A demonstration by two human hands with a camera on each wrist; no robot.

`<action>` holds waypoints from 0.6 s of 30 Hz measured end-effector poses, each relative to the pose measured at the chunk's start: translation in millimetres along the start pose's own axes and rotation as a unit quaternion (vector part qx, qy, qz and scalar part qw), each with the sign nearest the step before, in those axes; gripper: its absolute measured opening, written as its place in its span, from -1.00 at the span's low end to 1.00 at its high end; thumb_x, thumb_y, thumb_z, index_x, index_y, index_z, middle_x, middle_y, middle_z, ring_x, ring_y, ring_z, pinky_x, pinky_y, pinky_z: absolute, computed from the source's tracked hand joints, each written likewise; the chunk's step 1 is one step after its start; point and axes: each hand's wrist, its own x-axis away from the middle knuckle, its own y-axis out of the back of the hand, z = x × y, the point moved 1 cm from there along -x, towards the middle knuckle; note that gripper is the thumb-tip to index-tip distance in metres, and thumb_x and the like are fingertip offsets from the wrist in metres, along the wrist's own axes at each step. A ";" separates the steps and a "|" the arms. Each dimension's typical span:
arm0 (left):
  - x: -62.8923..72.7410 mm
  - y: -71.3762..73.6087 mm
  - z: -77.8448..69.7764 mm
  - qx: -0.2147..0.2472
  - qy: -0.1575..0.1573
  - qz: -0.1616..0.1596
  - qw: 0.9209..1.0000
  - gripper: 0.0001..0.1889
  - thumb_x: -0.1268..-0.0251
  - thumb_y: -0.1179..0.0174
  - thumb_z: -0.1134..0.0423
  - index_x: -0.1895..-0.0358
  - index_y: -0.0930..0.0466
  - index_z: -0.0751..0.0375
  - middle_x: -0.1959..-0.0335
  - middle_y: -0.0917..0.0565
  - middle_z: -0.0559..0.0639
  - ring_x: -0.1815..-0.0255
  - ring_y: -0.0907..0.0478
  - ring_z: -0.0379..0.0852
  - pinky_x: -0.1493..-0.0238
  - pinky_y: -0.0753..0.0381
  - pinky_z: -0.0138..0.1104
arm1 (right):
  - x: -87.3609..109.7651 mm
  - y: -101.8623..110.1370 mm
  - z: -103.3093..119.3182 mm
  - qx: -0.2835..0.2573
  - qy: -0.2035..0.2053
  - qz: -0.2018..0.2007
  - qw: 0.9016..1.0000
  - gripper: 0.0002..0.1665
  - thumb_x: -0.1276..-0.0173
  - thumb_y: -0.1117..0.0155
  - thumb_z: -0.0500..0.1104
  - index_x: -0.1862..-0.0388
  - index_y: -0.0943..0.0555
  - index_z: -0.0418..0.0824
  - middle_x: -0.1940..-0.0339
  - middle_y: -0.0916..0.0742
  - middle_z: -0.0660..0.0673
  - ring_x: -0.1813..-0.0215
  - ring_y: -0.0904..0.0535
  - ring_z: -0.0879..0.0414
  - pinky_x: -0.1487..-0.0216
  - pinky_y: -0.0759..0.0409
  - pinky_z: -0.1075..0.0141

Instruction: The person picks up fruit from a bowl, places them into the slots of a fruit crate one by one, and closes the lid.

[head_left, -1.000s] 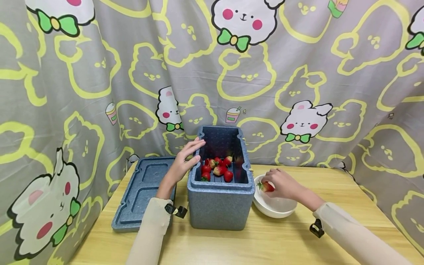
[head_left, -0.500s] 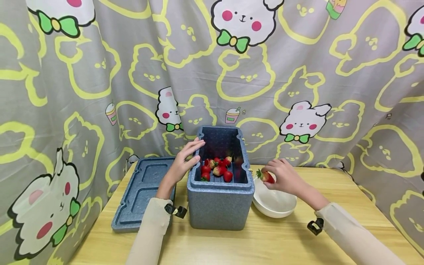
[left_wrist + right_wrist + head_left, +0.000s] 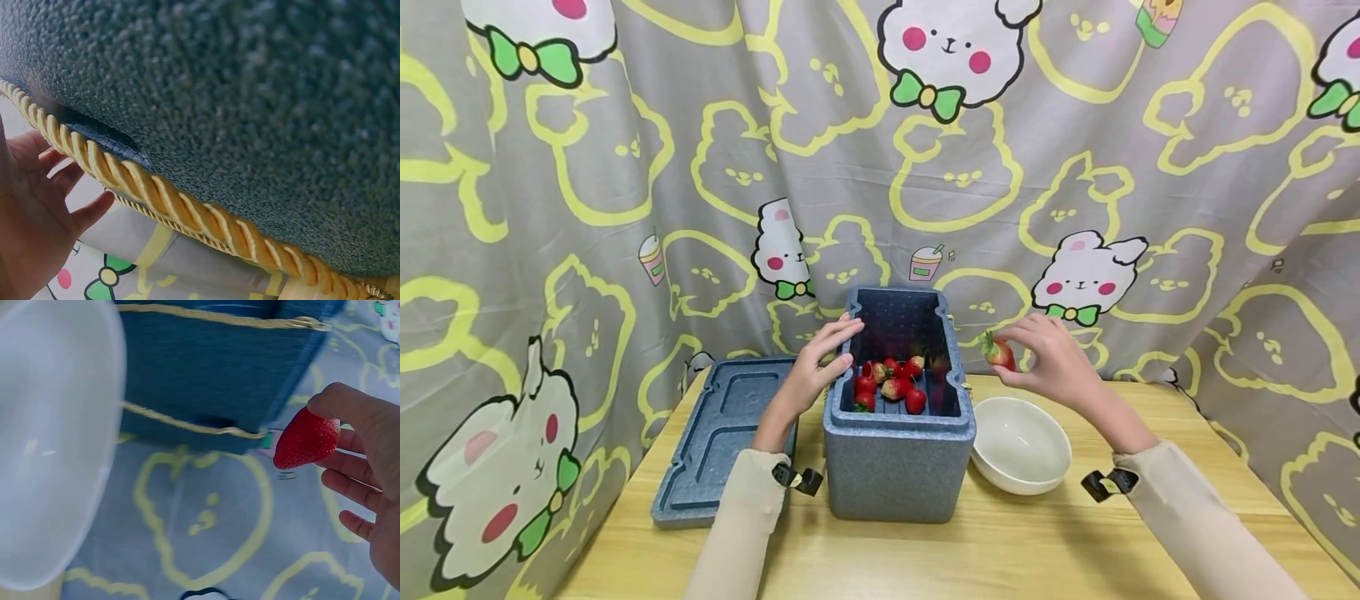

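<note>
A strawberry (image 3: 1001,352) with green leaves is pinched between the thumb and fingers of my right hand (image 3: 1051,358), above and behind the white bowl (image 3: 1022,442). In the right wrist view the strawberry (image 3: 307,440) shows red, its tip pointing away from the hand. My left hand (image 3: 814,362) rests on the left rim of the grey-blue foam box (image 3: 898,475), fingers extended. Inside the box lies a group of several strawberries (image 3: 895,387). The bowl shows only its bare white inside. A twisted gold rope (image 3: 187,209) runs along the box's side, close to my left hand.
Left of the box, its foam lid (image 3: 730,433) lies flat on the wooden table (image 3: 887,562). A patterned grey curtain (image 3: 850,167) hangs behind and at both sides. The bowl stands close beside the box's right wall.
My right hand has risen out of the white bowl with the strawberry, up and slightly away from me. My left hand stays on the box rim.
</note>
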 end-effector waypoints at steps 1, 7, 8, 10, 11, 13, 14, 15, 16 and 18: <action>-0.1 0.0 0.3 0.000 0.001 0.000 1.000 -0.47 -0.53 -0.02 0.14 -0.50 -0.40 0.14 -0.54 -0.35 0.08 -0.68 -0.05 0.06 -0.60 -0.05 0.22 | -4.5 3.2 0.9 -0.004 -0.002 -0.006 1.000 -0.50 0.15 -0.71 -0.15 0.16 -0.76 -0.25 0.27 -0.79 -0.13 0.14 -0.57 -0.04 0.10 -0.44 0.04; 0.2 0.2 -0.1 0.001 0.002 0.000 1.000 -0.48 -0.52 -0.02 0.22 -0.50 -0.39 0.15 -0.55 -0.34 0.08 -0.68 -0.04 0.07 -0.60 -0.05 0.21 | -29.7 18.1 8.5 -0.027 -0.007 -0.031 0.999 -0.51 0.09 -0.69 -0.16 0.13 -0.75 -0.26 0.23 -0.79 -0.16 0.10 -0.56 -0.07 0.07 -0.41 0.03; 0.4 0.2 -0.5 0.001 0.002 0.000 1.000 -0.48 -0.52 -0.02 0.20 -0.50 -0.39 0.16 -0.55 -0.34 0.08 -0.69 -0.03 0.08 -0.60 -0.05 0.21 | -33.3 19.7 10.2 -0.029 -0.008 -0.033 0.999 -0.51 0.08 -0.68 -0.16 0.13 -0.75 -0.26 0.22 -0.79 -0.16 0.10 -0.56 -0.07 0.08 -0.39 0.04; 0.3 0.3 -1.3 0.002 0.002 0.000 1.000 -0.47 -0.53 -0.03 0.17 -0.50 -0.40 0.15 -0.54 -0.34 0.08 -0.69 -0.03 0.08 -0.60 -0.05 0.21 | -39.9 22.0 13.6 -0.032 -0.008 -0.035 0.999 -0.51 0.07 -0.68 -0.16 0.11 -0.75 -0.26 0.20 -0.79 -0.16 0.09 -0.54 -0.06 0.04 -0.40 0.02; 0.2 0.1 -1.1 0.002 0.002 0.000 1.000 -0.47 -0.53 -0.03 0.16 -0.50 -0.40 0.16 -0.54 -0.34 0.08 -0.69 -0.03 0.08 -0.60 -0.05 0.21 | -43.0 22.8 15.4 -0.033 -0.008 -0.036 0.999 -0.51 0.06 -0.68 -0.17 0.11 -0.75 -0.26 0.20 -0.79 -0.16 0.09 -0.54 -0.05 0.03 -0.40 0.02; 0.2 -0.1 -0.8 0.002 0.001 0.000 1.000 -0.47 -0.53 -0.03 0.16 -0.50 -0.40 0.15 -0.54 -0.34 0.09 -0.69 -0.03 0.10 -0.60 -0.04 0.22 | -48.8 23.6 19.0 -0.033 -0.003 -0.037 0.999 -0.50 0.05 -0.68 -0.17 0.10 -0.75 -0.26 0.18 -0.80 -0.17 0.10 -0.54 -0.05 -0.01 -0.42 0.00; 0.2 -0.2 -0.8 0.002 0.001 0.000 1.000 -0.47 -0.53 -0.02 0.16 -0.50 -0.40 0.15 -0.54 -0.34 0.09 -0.69 -0.03 0.10 -0.60 -0.04 0.22 | -51.8 23.9 20.8 -0.034 0.000 -0.037 0.999 -0.50 0.05 -0.68 -0.17 0.09 -0.75 -0.26 0.17 -0.80 -0.17 0.10 -0.54 -0.04 -0.04 -0.43 -0.02; 0.1 -0.3 -0.8 0.002 0.001 0.000 1.000 -0.47 -0.52 -0.02 0.18 -0.50 -0.40 0.15 -0.54 -0.34 0.09 -0.68 -0.03 0.11 -0.60 -0.04 0.22 | -54.6 23.7 22.4 -0.035 0.003 -0.038 0.999 -0.50 0.05 -0.68 -0.18 0.08 -0.75 -0.27 0.17 -0.80 -0.18 0.09 -0.54 -0.05 -0.08 -0.43 -0.03; 0.1 -0.5 -0.5 0.002 0.001 0.000 1.000 -0.47 -0.52 -0.02 0.20 -0.50 -0.40 0.15 -0.54 -0.34 0.09 -0.68 -0.03 0.12 -0.60 -0.04 0.23 | -57.5 23.4 23.9 -0.037 0.007 -0.039 0.999 -0.50 0.05 -0.68 -0.18 0.08 -0.75 -0.27 0.16 -0.80 -0.18 0.09 -0.55 -0.05 -0.10 -0.43 -0.05; -0.1 -0.9 -0.1 0.005 -0.001 0.000 1.000 -0.47 -0.51 -0.02 0.24 -0.50 -0.40 0.15 -0.54 -0.34 0.09 -0.68 -0.03 0.12 -0.60 -0.03 0.23 | -62.8 22.7 26.8 -0.038 0.015 -0.041 0.998 -0.50 0.04 -0.68 -0.18 0.08 -0.75 -0.27 0.17 -0.80 -0.18 0.08 -0.56 -0.06 -0.12 -0.44 -0.06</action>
